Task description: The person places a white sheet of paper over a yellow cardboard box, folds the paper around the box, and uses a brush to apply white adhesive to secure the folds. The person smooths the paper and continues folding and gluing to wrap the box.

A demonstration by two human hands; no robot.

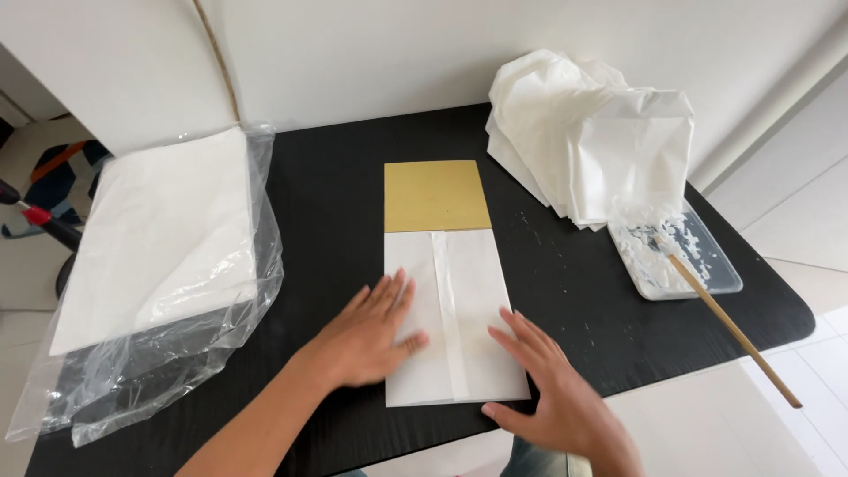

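Note:
A folded white paper sheet (473,283) lies on the black table (336,185), its two side flaps meeting in an overlapping seam down the middle. A gold-brown card (435,195) sticks out from its far end. My left hand (367,336) rests flat, fingers spread, on the paper's left flap. My right hand (552,393) lies flat with fingers apart at the paper's near right corner, touching its edge. Neither hand holds anything.
A stack of white sheets (150,238) sits in a clear plastic bag (177,353) at the left. A heap of folded white paper (587,132) lies at the back right. Beside it, a clear tray (720,265) of white paste holds a wooden stick (733,327).

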